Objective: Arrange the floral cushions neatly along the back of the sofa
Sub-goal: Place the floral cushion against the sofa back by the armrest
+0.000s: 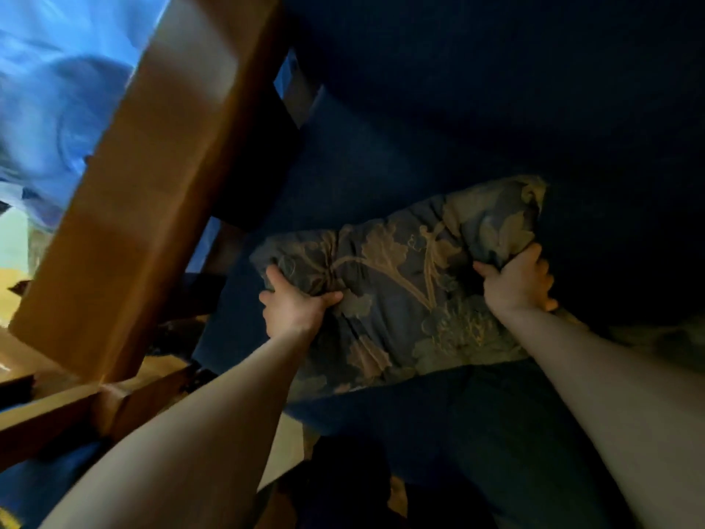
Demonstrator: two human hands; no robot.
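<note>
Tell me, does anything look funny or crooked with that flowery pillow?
Yes. The flowery pillow sits tilted on the blue sofa, its right end higher than its left. It is bunched and creased where the left hand and right hand squeeze its ends. Nothing looks torn or spilled.

No legible text, labels, brand marks, numbers or signs anywhere in the head view. The floral cushion (pixel 400 284) carries only a woven leaf-and-flower pattern, no lettering. The wooden armrest (pixel 152 177) and the dark blue sofa (pixel 477 108) show plain surfaces. The background at upper left is blurred; nothing readable there.
</note>
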